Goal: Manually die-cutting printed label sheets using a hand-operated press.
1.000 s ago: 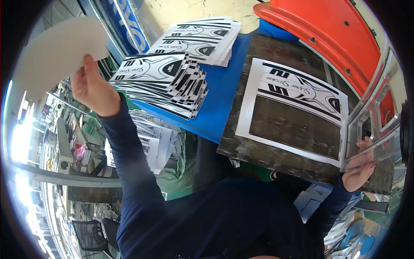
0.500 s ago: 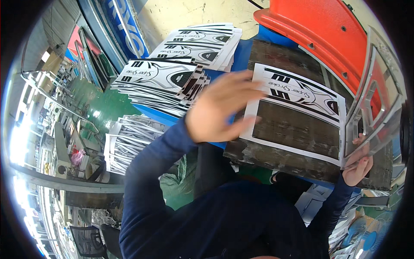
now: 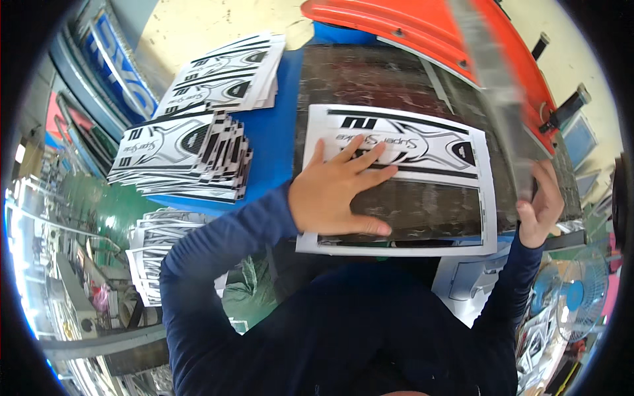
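A white printed sheet (image 3: 429,142) with a black and grey pattern lies on a dark, worn board (image 3: 356,72). Its nearer half has a rectangular cut-out, through which the board shows. My left hand (image 3: 337,195) is spread flat over the sheet's left part, fingers apart, covering some of the print. On the right, my right hand (image 3: 541,208) grips the lower end of a cutting die (image 3: 505,99), thumb on the near side. The die stands raised nearly edge-on beyond the sheet's right side and is smeared by motion.
A big red machine arm (image 3: 389,20) spans the far right behind the board. Stacked printed pieces (image 3: 178,145) and a pile of sheets (image 3: 224,72) rest on the blue table (image 3: 274,145) at left. Another paper stack (image 3: 148,264) sits lower left; a blue fan (image 3: 578,294) stands lower right.
My left hand has come down onto the sheet and spread out. The sheet has slid toward me, to the board's near edge. The die has turned from face-on to nearly edge-on. The view has shifted.
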Available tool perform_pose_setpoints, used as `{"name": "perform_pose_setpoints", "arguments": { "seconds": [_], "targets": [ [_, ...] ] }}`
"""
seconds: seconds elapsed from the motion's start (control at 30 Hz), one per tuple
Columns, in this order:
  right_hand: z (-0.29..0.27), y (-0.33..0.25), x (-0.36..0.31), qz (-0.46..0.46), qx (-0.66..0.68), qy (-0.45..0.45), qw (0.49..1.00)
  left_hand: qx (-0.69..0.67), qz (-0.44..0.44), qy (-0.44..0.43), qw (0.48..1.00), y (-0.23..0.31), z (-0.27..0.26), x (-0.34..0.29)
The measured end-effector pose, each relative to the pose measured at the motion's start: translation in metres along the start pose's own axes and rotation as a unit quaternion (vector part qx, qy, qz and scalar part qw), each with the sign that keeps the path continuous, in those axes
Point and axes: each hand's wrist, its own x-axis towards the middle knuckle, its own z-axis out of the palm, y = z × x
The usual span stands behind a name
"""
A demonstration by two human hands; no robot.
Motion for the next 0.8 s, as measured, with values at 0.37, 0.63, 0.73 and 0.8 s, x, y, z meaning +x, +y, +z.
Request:
{"name": "perform_pose_setpoints", "arguments": {
  "seconds": [0.37,0.63,0.73,0.8],
  "targets": [
    [0.060,-0.009,0.039,-0.143,-0.186,-0.217,0.948,-0.052,-0.178,-0.001,0.983,-0.051,-0.022,-0.038],
    [0.084,-0.009,0.031,-0.138,-0.177,-0.272,0.936,-0.273,-0.094,0.144,0.947,-0.068,-0.001,-0.056],
    [0.087,-0.008,0.029,-0.137,-0.180,-0.279,0.933,-0.240,-0.090,0.135,0.957,-0.070,0.000,-0.057],
    [0.089,-0.008,0.028,-0.146,-0.172,-0.277,0.934,-0.239,-0.111,0.126,0.957,-0.070,-0.001,-0.058]
  ]
}}
